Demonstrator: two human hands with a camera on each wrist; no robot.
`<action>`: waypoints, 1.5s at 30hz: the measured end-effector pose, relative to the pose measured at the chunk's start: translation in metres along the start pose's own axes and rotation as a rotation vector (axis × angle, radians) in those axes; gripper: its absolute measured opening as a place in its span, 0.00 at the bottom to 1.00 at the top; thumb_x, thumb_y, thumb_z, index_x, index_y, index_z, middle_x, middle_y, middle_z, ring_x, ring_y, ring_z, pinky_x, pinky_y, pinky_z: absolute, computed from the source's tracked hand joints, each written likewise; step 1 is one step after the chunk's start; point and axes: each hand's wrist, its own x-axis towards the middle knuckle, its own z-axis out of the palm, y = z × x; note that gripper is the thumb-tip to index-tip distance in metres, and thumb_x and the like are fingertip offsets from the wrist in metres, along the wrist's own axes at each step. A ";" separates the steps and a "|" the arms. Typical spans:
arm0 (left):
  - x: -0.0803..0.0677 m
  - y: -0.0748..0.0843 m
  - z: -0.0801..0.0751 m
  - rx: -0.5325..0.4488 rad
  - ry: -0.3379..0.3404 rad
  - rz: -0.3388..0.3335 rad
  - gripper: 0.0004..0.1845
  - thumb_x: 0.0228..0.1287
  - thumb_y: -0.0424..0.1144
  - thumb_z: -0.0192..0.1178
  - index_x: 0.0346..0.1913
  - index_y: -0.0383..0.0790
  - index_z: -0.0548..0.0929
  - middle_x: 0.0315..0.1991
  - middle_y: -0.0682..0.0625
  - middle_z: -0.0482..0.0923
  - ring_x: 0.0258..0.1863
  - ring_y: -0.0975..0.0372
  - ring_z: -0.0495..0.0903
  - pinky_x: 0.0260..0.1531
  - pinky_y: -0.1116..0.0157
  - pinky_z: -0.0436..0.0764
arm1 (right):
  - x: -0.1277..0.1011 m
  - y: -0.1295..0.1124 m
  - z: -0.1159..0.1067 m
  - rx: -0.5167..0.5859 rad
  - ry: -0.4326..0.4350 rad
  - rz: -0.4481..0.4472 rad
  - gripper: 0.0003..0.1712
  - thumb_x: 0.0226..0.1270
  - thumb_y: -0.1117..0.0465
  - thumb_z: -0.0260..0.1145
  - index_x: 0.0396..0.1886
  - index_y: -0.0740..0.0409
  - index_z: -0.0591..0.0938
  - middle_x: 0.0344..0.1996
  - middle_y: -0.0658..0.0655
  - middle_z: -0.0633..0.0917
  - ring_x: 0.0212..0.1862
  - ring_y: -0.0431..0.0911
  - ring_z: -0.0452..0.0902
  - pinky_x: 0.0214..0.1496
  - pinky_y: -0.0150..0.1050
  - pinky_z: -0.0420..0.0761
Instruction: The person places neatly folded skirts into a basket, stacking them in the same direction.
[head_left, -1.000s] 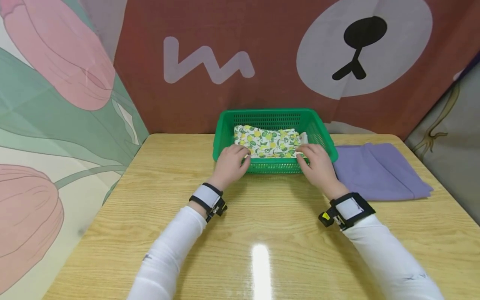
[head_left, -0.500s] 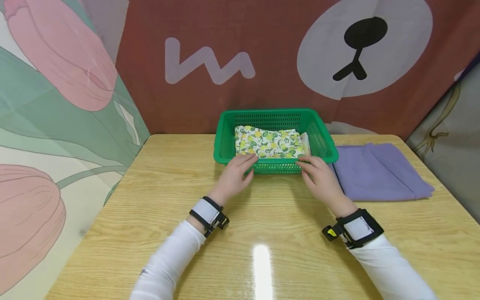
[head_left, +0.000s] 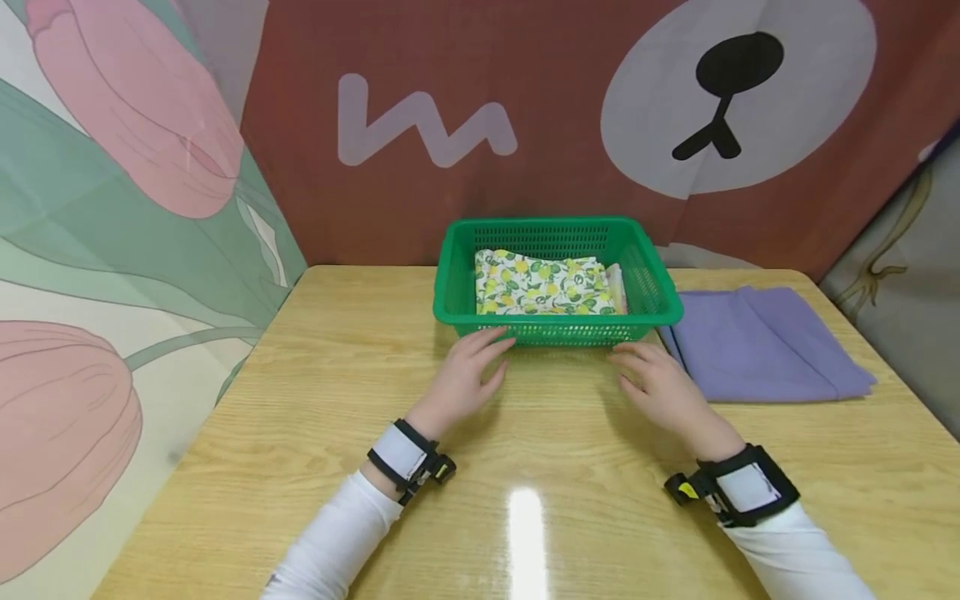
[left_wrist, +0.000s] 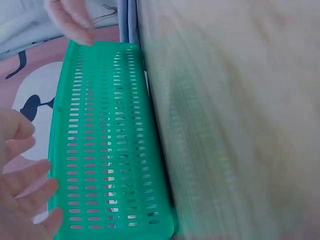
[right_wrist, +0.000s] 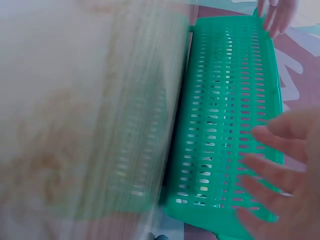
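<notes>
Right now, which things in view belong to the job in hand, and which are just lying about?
Likely part of the job:
green basket, with left grip and right grip at its front
lemon-print cloth, inside it
pale item beside that cloth, identity unclear

Probably just lying about:
purple cloth, on the table, right of the basket

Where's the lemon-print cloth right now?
In the head view, the lemon-print cloth lies inside the green basket, left of the purple cloth.

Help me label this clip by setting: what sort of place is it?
Probably an indoor tabletop recording station, judging by the wood-grain table, the brown printed backdrop behind it and the wrist-worn cameras.
</notes>
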 end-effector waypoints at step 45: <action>-0.025 0.009 0.008 0.042 -0.553 -0.417 0.39 0.54 0.53 0.67 0.67 0.39 0.69 0.69 0.32 0.56 0.69 0.36 0.54 0.58 0.30 0.56 | -0.033 0.034 -0.016 0.163 -0.191 0.276 0.22 0.68 0.58 0.60 0.56 0.69 0.76 0.55 0.74 0.75 0.57 0.69 0.69 0.55 0.63 0.70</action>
